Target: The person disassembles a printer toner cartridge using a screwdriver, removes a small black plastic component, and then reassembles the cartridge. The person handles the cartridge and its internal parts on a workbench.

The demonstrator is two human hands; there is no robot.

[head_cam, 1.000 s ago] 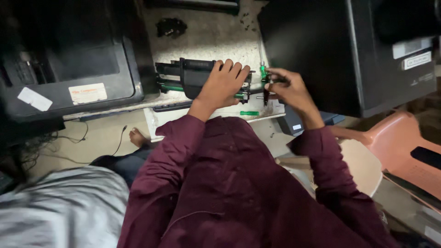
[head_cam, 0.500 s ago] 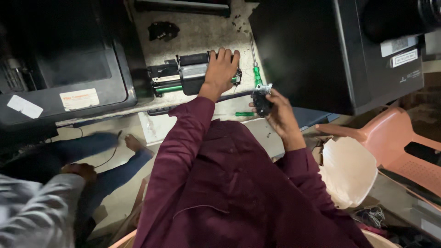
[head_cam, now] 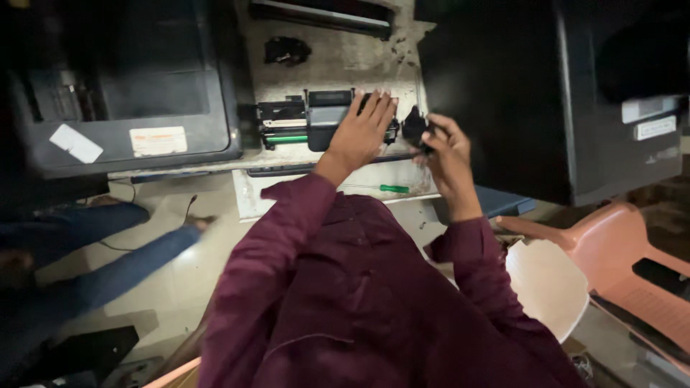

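A black toner cartridge (head_cam: 302, 122) with a green strip lies on the dusty table (head_cam: 345, 57). My left hand (head_cam: 363, 129) presses flat on the cartridge's right half. Just off its right end, my right hand (head_cam: 449, 154) grips a small black part (head_cam: 415, 128). A green-handled screwdriver (head_cam: 394, 189) rests on the white sheet at the table's near edge, below both hands. My maroon sleeves fill the lower middle of the view.
A dark printer (head_cam: 144, 86) stands at the left and a bigger black machine (head_cam: 546, 93) at the right. A small black piece (head_cam: 286, 50) and a long black roller (head_cam: 323, 14) lie further back. Another person's jeans-clad legs (head_cam: 108, 244) are lower left; a pink chair (head_cam: 625, 251) is lower right.
My right hand left the cartridge's end, came away with a small black part, and now holds it near that end again. My left hand stayed on the cartridge. The other person's legs shifted.
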